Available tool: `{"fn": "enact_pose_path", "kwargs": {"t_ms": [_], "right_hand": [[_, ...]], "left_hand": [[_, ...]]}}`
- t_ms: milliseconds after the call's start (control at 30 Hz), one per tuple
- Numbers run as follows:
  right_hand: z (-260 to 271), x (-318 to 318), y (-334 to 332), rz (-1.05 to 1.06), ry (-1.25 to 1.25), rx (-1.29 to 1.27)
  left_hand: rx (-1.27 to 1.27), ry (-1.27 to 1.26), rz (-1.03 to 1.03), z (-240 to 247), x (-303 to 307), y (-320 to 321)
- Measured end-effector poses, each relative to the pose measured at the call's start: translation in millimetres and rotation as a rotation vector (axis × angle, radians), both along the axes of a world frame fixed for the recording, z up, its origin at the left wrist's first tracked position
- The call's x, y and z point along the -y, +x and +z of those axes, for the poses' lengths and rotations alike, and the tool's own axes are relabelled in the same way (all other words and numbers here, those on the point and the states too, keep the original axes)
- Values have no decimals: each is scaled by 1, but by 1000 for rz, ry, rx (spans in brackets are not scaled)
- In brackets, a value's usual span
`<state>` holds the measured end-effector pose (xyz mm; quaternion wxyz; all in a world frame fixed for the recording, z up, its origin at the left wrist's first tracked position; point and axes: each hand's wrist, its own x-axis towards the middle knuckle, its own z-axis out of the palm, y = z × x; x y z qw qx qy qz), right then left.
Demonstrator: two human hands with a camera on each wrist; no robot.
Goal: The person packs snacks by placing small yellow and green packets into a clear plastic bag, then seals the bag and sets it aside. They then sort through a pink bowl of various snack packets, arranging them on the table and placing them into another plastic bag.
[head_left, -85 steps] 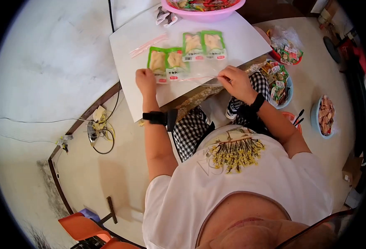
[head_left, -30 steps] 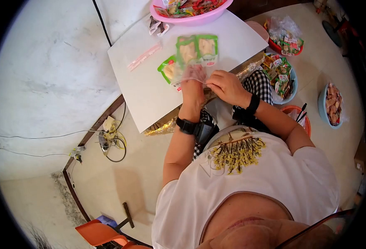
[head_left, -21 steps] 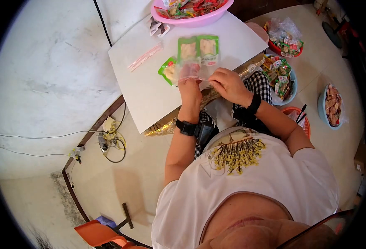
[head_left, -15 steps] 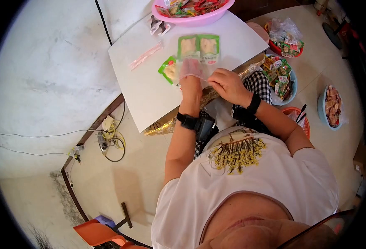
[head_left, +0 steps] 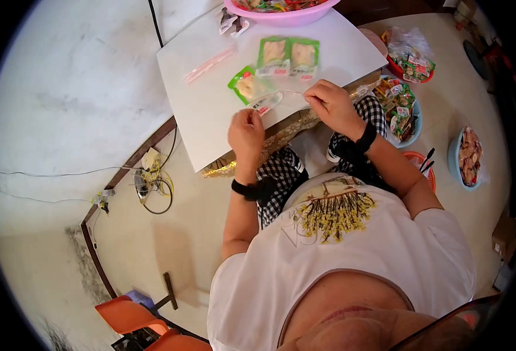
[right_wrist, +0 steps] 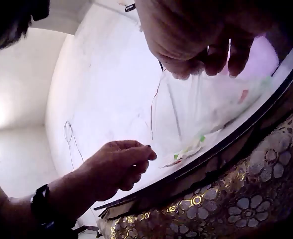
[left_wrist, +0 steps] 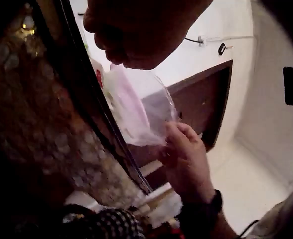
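A clear plastic bag (right_wrist: 186,109) with a thin reddish edge line stretches between my hands over the table's front edge. My right hand (head_left: 335,107) pinches its edge between thumb and fingers. My left hand (head_left: 246,136), its fingers curled and fingertips drawn together, is at the other end of that edge line, just in front of a green-bordered food packet (head_left: 248,86). Two similar packets (head_left: 274,54) of pale food lie side by side behind the bag. A white label with a red mark shows beside my left fingertips.
Pink-striped plastic strips (head_left: 210,63) and small dark-filled packets (head_left: 232,22) lie on the white table (head_left: 193,117). A pink basin (head_left: 287,16) heaped with colourful packets stands at the back. On the floor at right are a blue tub (head_left: 415,126) and another blue tub (head_left: 464,172), both filled.
Half a second ago my left hand was inside the bag; now it is out, further left and nearer me. My right hand has kept its pinch. The view has shifted slightly.
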<state>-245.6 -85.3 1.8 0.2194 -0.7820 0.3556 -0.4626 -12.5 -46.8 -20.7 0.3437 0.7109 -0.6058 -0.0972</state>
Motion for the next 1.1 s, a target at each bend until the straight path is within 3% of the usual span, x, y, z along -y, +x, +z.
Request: {"fn": "enact_pose_path", "kwargs": {"t_ms": [67, 167, 367, 467, 567, 667, 733, 800, 1000, 1100], "right_hand": [[-2, 2, -2, -1, 8, 10], [-2, 0, -4, -12, 20, -22], [-5, -2, -7, -40, 25, -78], [-6, -3, -7, -39, -3, -62], [-5, -3, -8, -38, -35, -76], [-7, -1, -11, -53, -78, -69], [-6, -1, -11, -81, -28, -73], [-4, -1, -10, -102, -15, -58], [-3, 2, -11, -107, -56, 13], [-6, 4, -12, -104, -61, 41]], "left_hand": [[205, -187, 68, -4, 14, 11], [407, 52, 112, 7, 43, 17], [375, 243, 159, 17, 67, -2], [118, 342, 184, 16, 72, -4], [158, 49, 167, -24, 79, 18], [-415, 6, 53, -28, 70, 53], [-649, 108, 186, -4, 45, 59], [-929, 26, 136, 10, 13, 67], [-1087, 250, 72, 40, -59, 55], [-1177, 429, -115, 33, -67, 34]]}}
